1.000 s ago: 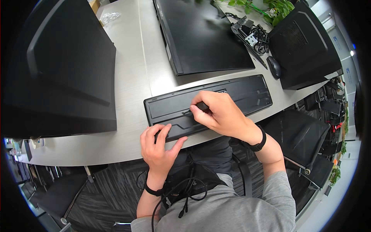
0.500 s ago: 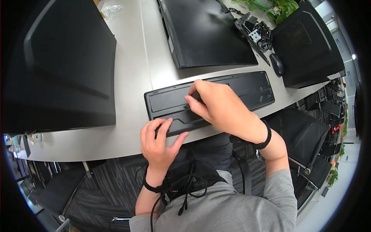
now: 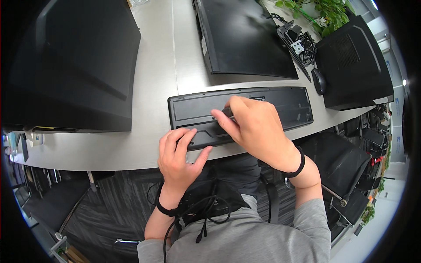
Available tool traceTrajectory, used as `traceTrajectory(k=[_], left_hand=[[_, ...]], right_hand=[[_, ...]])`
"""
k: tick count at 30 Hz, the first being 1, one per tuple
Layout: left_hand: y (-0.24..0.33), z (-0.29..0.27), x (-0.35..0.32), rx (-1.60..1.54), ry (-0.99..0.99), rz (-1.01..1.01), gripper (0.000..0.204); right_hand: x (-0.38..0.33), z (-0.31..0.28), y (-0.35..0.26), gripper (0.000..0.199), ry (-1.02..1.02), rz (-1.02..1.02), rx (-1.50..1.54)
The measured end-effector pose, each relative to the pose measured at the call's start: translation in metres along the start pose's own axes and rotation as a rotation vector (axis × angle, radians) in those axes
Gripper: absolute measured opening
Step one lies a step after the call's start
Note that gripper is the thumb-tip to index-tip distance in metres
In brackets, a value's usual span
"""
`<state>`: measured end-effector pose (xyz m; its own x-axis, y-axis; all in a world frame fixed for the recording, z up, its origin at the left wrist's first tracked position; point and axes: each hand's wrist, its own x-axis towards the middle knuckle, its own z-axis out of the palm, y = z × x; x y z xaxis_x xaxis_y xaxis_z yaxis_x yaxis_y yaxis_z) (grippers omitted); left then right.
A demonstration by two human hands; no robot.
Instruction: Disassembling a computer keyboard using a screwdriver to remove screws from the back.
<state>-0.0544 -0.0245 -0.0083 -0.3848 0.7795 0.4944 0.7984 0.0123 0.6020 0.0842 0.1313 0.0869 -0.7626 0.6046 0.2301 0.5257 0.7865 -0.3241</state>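
Observation:
A black keyboard [image 3: 280,94] lies upside down along the front of the desk, its ribbed underside facing up. Over its middle, my right hand [image 3: 258,122] is closed round a small screwdriver with a dark handle [image 3: 227,111]. The tool leans low over the underside; its thin tip is at a groove there, and most of the handle is hidden in my fingers. My left hand [image 3: 177,155] rests at the keyboard's near left corner, fingers curved and apart, fingertips on the underside and thumb by the near edge.
Beyond the keyboard lies a black monitor [image 3: 250,39] on the pale desk [image 3: 153,101]. A large black case [image 3: 87,65] stands at left, another black case [image 3: 355,65] at right. By that one are a mouse [image 3: 319,81] and bundled cables [image 3: 308,48]. A chair [image 3: 337,153] stands at right.
The view has shifted a little, so the desk things sit differently in the picture. My right hand has turned slightly round the screwdriver, showing more of its handle. My left hand keeps its place.

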Motion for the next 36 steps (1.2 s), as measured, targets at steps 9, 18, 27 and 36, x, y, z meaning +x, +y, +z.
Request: traceTrajectory(k=[9,18,27,36], left_hand=[[0.006,0.003,0.04,-0.298,-0.066,0.026,0.046],[0.021,0.019,0.064,-0.464,-0.073,-0.081,0.024],[0.022,0.024,0.072,-0.449,-0.043,-0.092,0.017],[0.022,0.013,0.079,-0.353,-0.131,-0.145,0.017]], right_hand=[[0.011,-0.014,0.008,0.03,-0.15,-0.311,0.072],[0.009,-0.019,0.011,0.022,-0.178,-0.354,0.16],[0.005,-0.004,0.003,0.033,0.207,-0.188,0.126],[0.013,-0.012,0.009,0.025,0.052,-0.208,0.223]])
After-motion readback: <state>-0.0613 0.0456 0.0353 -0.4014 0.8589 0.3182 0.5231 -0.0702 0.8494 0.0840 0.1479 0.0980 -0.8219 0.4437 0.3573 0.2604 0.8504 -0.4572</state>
